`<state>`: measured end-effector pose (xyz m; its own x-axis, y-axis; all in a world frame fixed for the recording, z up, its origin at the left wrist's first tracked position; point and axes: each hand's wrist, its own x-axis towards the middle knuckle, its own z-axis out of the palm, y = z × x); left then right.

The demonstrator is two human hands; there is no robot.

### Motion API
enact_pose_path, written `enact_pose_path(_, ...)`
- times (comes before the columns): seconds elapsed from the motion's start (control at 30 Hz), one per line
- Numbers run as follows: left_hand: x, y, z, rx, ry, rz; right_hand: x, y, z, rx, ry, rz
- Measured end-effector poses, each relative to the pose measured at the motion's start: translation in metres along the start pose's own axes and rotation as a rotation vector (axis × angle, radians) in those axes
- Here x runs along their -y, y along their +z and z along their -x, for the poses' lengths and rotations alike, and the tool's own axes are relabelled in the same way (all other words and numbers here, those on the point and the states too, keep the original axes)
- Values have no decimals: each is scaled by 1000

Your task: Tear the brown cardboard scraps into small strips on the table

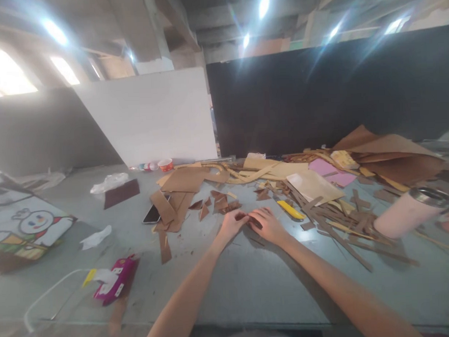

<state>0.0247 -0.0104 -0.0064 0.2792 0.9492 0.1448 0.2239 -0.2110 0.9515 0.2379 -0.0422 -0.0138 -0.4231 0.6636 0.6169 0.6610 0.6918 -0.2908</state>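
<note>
My left hand [234,224] and my right hand [266,225] meet over the middle of the table. Their fingertips pinch a small dark brown piece [253,221], mostly covered by the fingers; it looks like leather. Just beyond the right hand lies a yellow utility knife [290,210]. Small brown scraps [220,200] are scattered beyond the left hand.
To the right, a pink tumbler [406,213] stands by a pile of brown strips [344,223]. Larger brown sheets [389,153] lie behind it. On the left are a phone [151,216], a purple tissue pack [118,280] and a printed bag [35,224].
</note>
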Motion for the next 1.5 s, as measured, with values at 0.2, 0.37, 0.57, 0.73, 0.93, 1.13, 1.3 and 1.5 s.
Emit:
enact_pose_path(0.2,-6,-1,2,58,-1,-31,0,2,1,7,-35,38)
enact_pose_path(0.37,-8,-4,4,71,15,-61,3,1,4,30,-25,65)
enact_pose_path(0.57,-9,-5,4,91,9,-44,0,0,9,30,4,83)
enact_pose_path(0.73,-5,-5,3,75,26,-50,-3,0,9,41,16,75)
enact_pose_path(0.93,-2,-3,6,66,20,-40,-1,-2,9,65,-2,87)
enact_pose_path(1.13,-2,0,12,15,49,-37,0,-3,11,-6,8,89)
enact_pose_path(1.3,-2,0,11,-35,-7,-6,5,-6,15,-104,-35,272)
enact_pose_path(1.5,-3,1,10,-26,-29,0,2,-4,23,-64,-235,384)
